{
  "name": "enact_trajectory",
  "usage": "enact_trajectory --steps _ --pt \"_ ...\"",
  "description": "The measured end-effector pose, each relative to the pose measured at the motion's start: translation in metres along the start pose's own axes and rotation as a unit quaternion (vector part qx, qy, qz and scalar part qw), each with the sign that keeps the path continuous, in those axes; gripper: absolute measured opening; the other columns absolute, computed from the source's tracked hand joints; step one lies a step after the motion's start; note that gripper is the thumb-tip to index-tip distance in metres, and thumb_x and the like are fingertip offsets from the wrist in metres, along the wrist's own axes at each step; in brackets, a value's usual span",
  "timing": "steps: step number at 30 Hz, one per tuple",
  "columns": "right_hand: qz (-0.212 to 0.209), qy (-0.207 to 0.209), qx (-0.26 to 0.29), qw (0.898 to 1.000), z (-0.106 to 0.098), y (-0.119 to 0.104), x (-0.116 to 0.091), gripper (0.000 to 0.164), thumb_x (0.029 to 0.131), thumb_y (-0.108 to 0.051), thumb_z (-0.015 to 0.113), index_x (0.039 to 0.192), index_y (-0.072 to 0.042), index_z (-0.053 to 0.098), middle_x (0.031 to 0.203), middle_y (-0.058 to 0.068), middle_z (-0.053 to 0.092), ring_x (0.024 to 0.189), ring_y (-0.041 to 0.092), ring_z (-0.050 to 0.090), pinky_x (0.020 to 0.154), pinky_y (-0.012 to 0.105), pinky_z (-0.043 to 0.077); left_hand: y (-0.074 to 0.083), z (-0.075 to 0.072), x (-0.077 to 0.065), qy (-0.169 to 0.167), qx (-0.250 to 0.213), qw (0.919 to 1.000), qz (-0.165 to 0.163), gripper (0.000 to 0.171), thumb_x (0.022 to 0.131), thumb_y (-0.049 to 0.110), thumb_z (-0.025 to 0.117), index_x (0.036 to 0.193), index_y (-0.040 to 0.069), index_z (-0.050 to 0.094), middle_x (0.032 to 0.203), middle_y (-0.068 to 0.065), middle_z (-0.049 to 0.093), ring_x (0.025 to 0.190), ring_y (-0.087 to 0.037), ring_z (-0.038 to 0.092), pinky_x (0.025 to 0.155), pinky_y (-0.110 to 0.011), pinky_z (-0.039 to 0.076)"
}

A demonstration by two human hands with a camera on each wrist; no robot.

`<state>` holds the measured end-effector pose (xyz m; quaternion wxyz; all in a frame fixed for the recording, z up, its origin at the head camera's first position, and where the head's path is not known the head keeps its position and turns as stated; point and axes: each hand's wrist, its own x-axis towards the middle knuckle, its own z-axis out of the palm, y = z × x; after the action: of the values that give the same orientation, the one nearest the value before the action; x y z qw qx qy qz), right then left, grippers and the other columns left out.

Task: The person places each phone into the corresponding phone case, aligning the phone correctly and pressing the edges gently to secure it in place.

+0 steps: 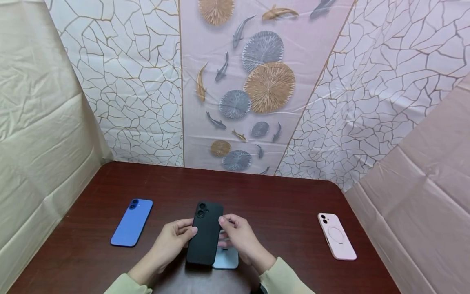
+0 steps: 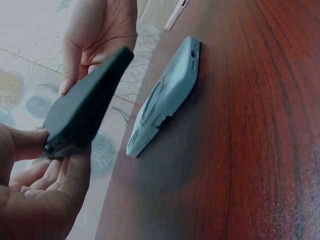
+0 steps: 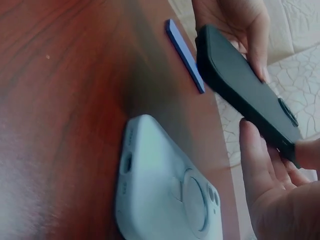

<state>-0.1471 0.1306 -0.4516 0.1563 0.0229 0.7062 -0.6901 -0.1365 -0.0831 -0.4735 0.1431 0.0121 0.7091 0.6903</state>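
Observation:
A black phone (image 1: 206,241) with two camera rings at its upper left corner is held up between both hands, its back toward the head camera. My left hand (image 1: 170,241) pinches its left edge, thumb on the back and fingers behind. From the other side my right hand (image 1: 240,236) pinches the right edge, thumb at the back's rim; in the right wrist view its fingers reach under the phone. Below and partly hidden by the black phone, a light blue phone case (image 3: 155,185) lies on the table with a ring on its back and a port opening at its end.
On the left of the dark red wooden table (image 1: 279,212) a blue phone (image 1: 133,223) lies back up. A pink phone (image 1: 337,237) with a ring outline lies at the right. Patterned cloth (image 1: 143,81) hangs behind the table, with plain cloth at both sides.

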Motion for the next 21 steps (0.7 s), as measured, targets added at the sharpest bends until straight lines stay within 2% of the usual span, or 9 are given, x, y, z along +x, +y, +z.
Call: enact_trajectory --steps 7,14,21 --pt "-0.018 0.012 -0.014 1.000 -0.0045 -0.0037 0.0041 0.038 0.098 -0.033 0.058 0.124 -0.005 0.057 0.099 0.010 0.066 0.078 0.025 0.063 0.069 0.045 0.057 -0.0011 -0.0026 -0.0014 -0.024 0.013 0.9996 -0.007 0.055 0.094 0.028 0.065 0.136 -0.004 0.050 0.121 -0.016 0.063 0.108 -0.026 0.062 0.077 -0.038 0.055" --pt "-0.013 0.017 -0.015 1.000 -0.0051 -0.0026 0.0055 0.035 0.096 -0.035 0.061 0.117 -0.007 0.058 0.095 0.011 0.068 0.078 0.027 0.064 0.068 0.044 0.057 -0.0026 -0.0026 0.0006 -0.027 0.017 0.9995 0.002 0.056 0.094 0.027 0.065 0.138 -0.004 0.049 0.122 -0.016 0.062 0.109 -0.027 0.061 0.078 -0.038 0.055" --pt "-0.017 0.023 -0.011 1.000 -0.0049 -0.0031 0.0057 0.029 0.096 -0.032 0.062 0.108 -0.006 0.060 0.088 0.011 0.069 0.074 0.027 0.065 0.067 0.042 0.057 -0.0025 -0.0011 -0.0003 -0.026 0.021 0.9995 -0.003 0.055 0.095 0.026 0.064 0.138 -0.004 0.048 0.122 -0.017 0.062 0.110 -0.027 0.061 0.078 -0.038 0.055"
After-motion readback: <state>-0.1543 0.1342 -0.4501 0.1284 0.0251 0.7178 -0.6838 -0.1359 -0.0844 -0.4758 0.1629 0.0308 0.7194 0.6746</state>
